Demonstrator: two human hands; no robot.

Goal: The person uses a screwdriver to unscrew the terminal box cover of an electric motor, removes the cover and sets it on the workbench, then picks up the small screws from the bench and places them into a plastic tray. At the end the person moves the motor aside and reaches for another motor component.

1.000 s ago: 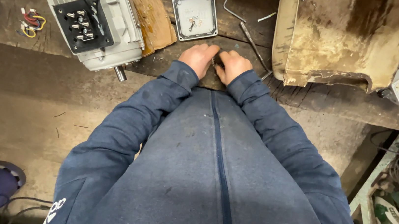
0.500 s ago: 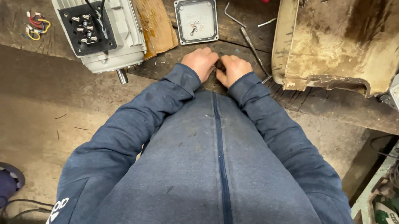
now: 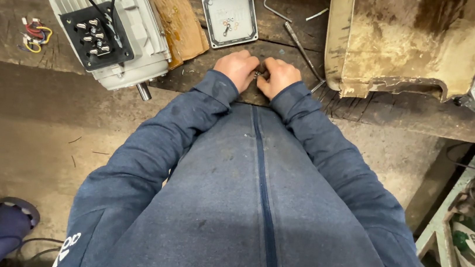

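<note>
A tiny dark part (image 3: 261,73), too small to identify, is pinched between the curled left hand (image 3: 236,68) and right hand (image 3: 279,76) at the bench edge. Just beyond them lies a square grey cover plate (image 3: 230,15); further left, a grey electric motor (image 3: 108,20).

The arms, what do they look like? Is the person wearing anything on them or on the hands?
Both arms are covered by long sleeves of a dark blue, slightly dusty jacket with a zip down the front. The left sleeve has a small white mark near the bottom of the picture; the right sleeve is plain. The cuffs end at the wrists. The left hand and right hand are bare: no gloves, rings or watch show.
</note>
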